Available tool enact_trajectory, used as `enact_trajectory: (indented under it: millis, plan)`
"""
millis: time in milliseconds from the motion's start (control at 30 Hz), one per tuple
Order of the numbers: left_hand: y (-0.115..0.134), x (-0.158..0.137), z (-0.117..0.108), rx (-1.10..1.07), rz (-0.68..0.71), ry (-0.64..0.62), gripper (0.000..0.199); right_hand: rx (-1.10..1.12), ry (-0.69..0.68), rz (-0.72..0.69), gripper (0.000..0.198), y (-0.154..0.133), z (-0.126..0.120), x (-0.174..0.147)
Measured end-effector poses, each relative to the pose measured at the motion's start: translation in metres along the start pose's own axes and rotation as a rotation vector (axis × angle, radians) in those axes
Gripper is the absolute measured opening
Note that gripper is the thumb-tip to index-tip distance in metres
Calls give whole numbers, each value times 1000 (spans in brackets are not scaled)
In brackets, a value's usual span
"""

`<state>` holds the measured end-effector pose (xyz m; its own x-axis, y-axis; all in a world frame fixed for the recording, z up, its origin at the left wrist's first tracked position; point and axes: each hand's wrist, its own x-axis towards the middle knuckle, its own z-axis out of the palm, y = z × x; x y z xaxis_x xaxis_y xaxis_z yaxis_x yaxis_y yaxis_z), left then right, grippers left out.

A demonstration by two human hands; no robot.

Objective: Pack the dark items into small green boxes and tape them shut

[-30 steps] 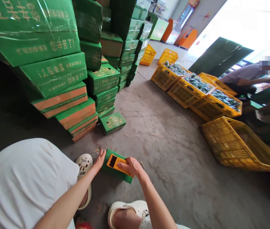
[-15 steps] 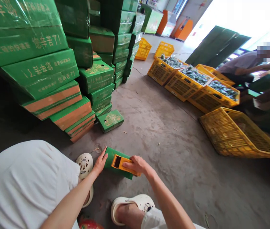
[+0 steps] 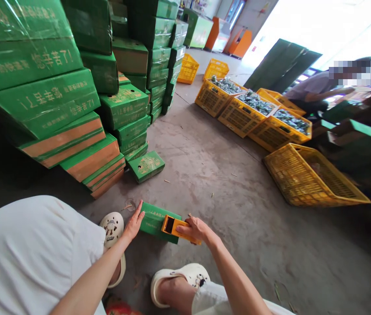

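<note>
At the far left, high stacks of green cardboard boxes (image 3: 41, 83) with pale printed lettering, brown edges showing lower down. Below, a knee in loose white cloth (image 3: 37, 253), then a cream clog-style shoe (image 3: 111, 227) with a cartoon charm on top.

Next along, the left hand (image 3: 134, 224), open, fingers outstretched, laid against the left end of a long green cardboard box (image 3: 154, 218) with pale lettering. Down at the grey concrete floor (image 3: 205, 170), in front of the shoe and between both hands: the box itself. Across its right end and jutting past it, an orange plastic handheld device (image 3: 185, 237) with a dark rectangular opening, firmly gripped by the right hand (image 3: 197, 229), thumb along the top. Cannot tell whether touching the box.

Farther right, a row of yellow plastic crates (image 3: 236, 122) heaped with glinting grey-green pieces, too small to identify. Nearer, another yellow lattice crate (image 3: 287, 173). Behind, a person in a pale top (image 3: 310, 85), bent low near more green boxes (image 3: 369, 133).
</note>
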<state>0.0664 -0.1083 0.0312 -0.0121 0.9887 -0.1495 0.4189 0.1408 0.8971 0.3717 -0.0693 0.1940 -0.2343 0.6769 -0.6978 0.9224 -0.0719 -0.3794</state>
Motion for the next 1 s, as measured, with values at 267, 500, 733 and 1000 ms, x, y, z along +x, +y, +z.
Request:
enact_trajectory:
  millis: [267,500,733,1000]
  plan:
    - [39,-25,22,622,428,-169,67,-63,5,-17,57,1,-4,5]
    - [49,-37,39,751,574,-330,108,-55,-35,-19,58,-5,-8,3]
    - [44,-35,35,797,580,-359,121,-82,-40,77,51,27,-20,-29]
    - [48,-38,30,799,609,-351,124,-134,33,123,48,41,-14,-37]
